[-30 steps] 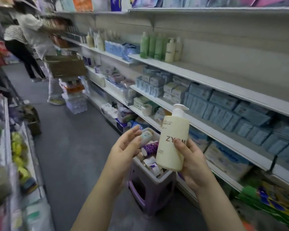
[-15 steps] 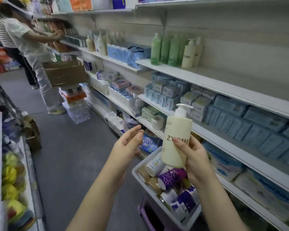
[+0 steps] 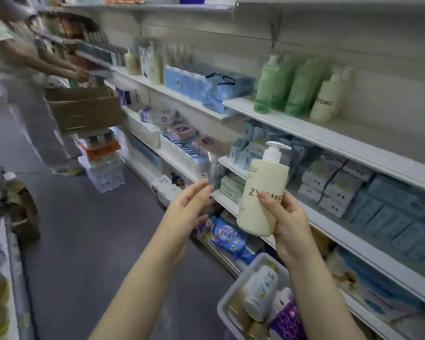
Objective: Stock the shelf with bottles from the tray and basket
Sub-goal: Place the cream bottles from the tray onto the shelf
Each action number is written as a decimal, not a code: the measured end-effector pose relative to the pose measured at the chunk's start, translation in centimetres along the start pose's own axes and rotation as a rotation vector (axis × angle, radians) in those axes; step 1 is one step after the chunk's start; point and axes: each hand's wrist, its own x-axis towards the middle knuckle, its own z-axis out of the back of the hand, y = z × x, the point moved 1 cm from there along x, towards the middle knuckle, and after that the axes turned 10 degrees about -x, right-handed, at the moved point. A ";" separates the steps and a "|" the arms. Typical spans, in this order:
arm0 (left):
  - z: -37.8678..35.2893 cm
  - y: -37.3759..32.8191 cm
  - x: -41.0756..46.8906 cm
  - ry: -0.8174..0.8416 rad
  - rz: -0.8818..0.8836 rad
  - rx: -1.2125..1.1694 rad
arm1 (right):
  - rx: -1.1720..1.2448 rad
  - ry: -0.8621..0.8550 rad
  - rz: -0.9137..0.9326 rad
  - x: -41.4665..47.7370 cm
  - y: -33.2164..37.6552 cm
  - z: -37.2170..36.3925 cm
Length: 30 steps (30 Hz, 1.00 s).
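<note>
My right hand (image 3: 286, 224) grips a cream pump bottle (image 3: 263, 192) marked ZYOME, upright, in front of the middle shelves. My left hand (image 3: 189, 209) hovers just left of the bottle with fingers relaxed, touching nothing. A grey tray (image 3: 227, 300) at the bottom holds several bottles, among them a white one (image 3: 260, 290) and a purple one (image 3: 286, 317). On the upper white shelf (image 3: 304, 128) stand green bottles (image 3: 284, 84) and a matching cream ZYOME bottle (image 3: 328, 98).
Bare shelf board lies to the right of the cream bottles. Blue packs (image 3: 393, 209) fill the shelf below. A person (image 3: 17, 77) stands at the far left by a cardboard box (image 3: 84, 106) on stacked crates. The grey aisle floor (image 3: 84, 241) lies to my left.
My view has risen and shifted right, so the tray has dropped to the bottom edge. The bottle stays in my right hand and now sits higher against the shelves. My left hand stays beside it.
</note>
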 end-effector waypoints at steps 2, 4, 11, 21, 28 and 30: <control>1.7 -1.0 3.8 0.075 0.029 0.017 | 0.002 -0.054 0.015 2.0 -0.1 -2.4; 3.2 -2.1 7.3 0.137 0.049 0.020 | -0.030 -0.104 0.022 4.0 -0.3 -4.3; 3.3 -5.0 17.6 0.331 0.086 0.035 | -0.017 -0.314 0.118 10.3 1.4 -7.2; -7.3 -4.9 27.7 0.601 0.026 0.074 | -0.052 -0.564 0.247 18.6 4.7 -1.3; -15.2 -3.5 34.3 0.689 -0.026 0.088 | -0.191 -0.653 0.303 26.4 7.0 4.2; -16.8 -2.8 35.5 0.710 -0.027 0.100 | -0.264 -0.653 0.303 27.9 7.4 5.4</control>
